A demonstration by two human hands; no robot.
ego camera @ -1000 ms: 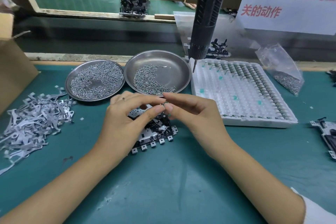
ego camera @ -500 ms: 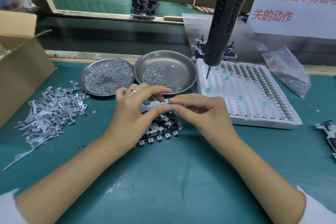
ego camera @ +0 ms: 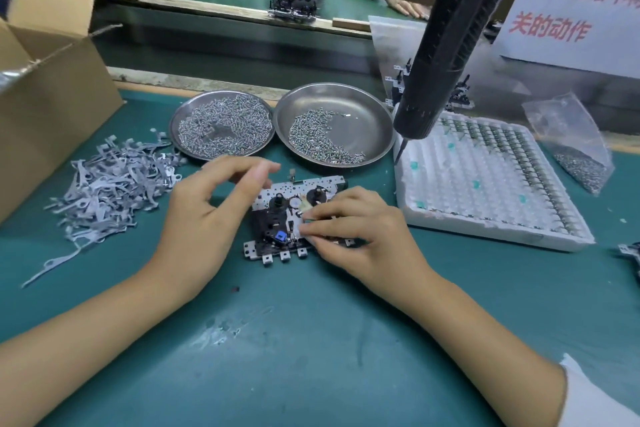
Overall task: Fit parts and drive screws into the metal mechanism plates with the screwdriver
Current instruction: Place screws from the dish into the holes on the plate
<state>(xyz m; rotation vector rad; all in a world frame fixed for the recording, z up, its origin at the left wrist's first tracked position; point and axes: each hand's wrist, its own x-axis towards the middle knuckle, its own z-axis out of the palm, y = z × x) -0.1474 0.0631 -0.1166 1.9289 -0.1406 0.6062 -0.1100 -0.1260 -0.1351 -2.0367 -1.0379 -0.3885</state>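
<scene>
A metal mechanism plate with black parts and a blue piece lies flat on the green mat in front of me. My right hand rests on its right side, fingertips pinching a small part against the plate. My left hand hovers just left of the plate, fingers loosely curled, holding nothing I can see. A black electric screwdriver hangs from above at the right, its bit pointing down at the edge of a white foam tray. Two steel dishes of screws, the left dish and the right dish, stand behind the plate.
A heap of grey metal strips lies to the left, next to a cardboard box. A plastic bag of screws sits at the far right. Another mechanism peeks in at the right edge.
Both hands were pinching a small part together above the plate. Now my left hand has let go and drawn back left, and my right hand has lowered the part onto the plate.
</scene>
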